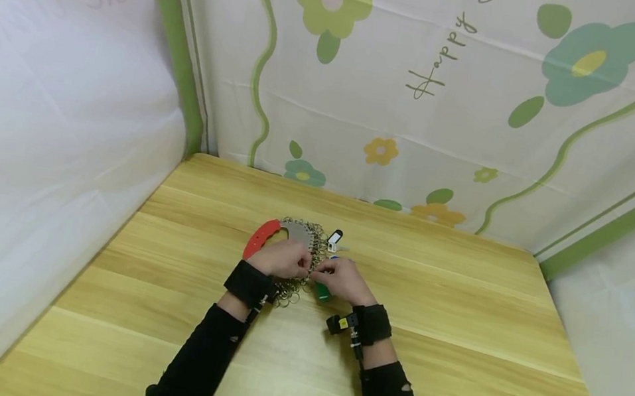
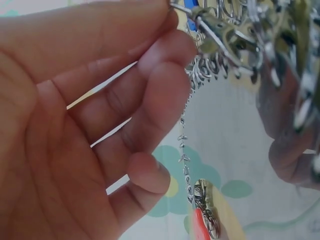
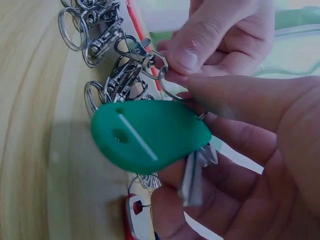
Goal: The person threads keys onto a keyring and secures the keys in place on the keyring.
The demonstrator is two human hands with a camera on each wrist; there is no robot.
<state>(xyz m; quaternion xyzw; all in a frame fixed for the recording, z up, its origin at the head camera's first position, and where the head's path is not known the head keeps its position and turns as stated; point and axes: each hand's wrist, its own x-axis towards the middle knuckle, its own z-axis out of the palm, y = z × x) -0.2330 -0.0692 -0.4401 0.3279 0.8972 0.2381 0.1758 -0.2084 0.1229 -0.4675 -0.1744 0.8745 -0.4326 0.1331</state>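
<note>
A flat metal key holder [image 1: 298, 234] with a red handle [image 1: 260, 238] has many small snap hooks [image 3: 102, 42] along its curved edge. My left hand [image 1: 284, 259] is over the holder, its thumb and finger pinching the ring end of one snap hook [image 3: 147, 60]. Close beside it, my right hand [image 1: 345, 279] pinches a split key ring [image 3: 172, 92], which meets the hook's ring. From this key ring hang a green plastic key tag [image 3: 150, 135] and a silver key [image 3: 191, 180]. In the left wrist view, the hooks rise close past my left fingertips [image 2: 172, 45].
A black-rimmed key tag with a white label [image 1: 335, 236] lies by the holder's far right edge. Below the green tag in the right wrist view is a red tag [image 3: 131, 220]. Fabric walls [image 1: 365, 110] bound the wooden table [image 1: 457, 323] at the back and sides.
</note>
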